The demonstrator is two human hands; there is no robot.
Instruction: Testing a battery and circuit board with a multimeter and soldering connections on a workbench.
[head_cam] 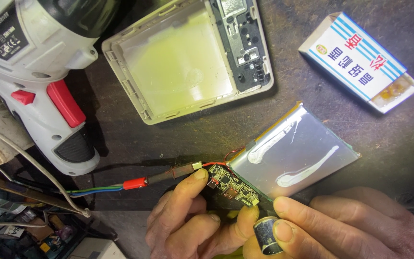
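Far from the hands, an opened pale plastic casing (188, 60) lies hollow side up, its inner floor yellowed and a dark frame along its right end. To its left, a white cordless screwdriver (39, 81) with red trigger and switch rests on its side. At far right sits a small blue-striped cardboard box (358, 60), one end open.

Nearer, a flat silvery battery pouch (295, 151) (two white smears of paste across it) lies on the bench, and a small dark circuit board (231, 187) joins its near-left corner by thin red wires. The left hand (192, 220) pinches that board's left edge between thumb and finger. The right hand (341, 225) clamps a small dark cylinder (267, 235) under its thumb, just near the board.

A cable (120, 186) with a red sleeve runs in from the left.

The worn dark bench top (312, 96) is scuffed; clutter shows below its near-left edge.
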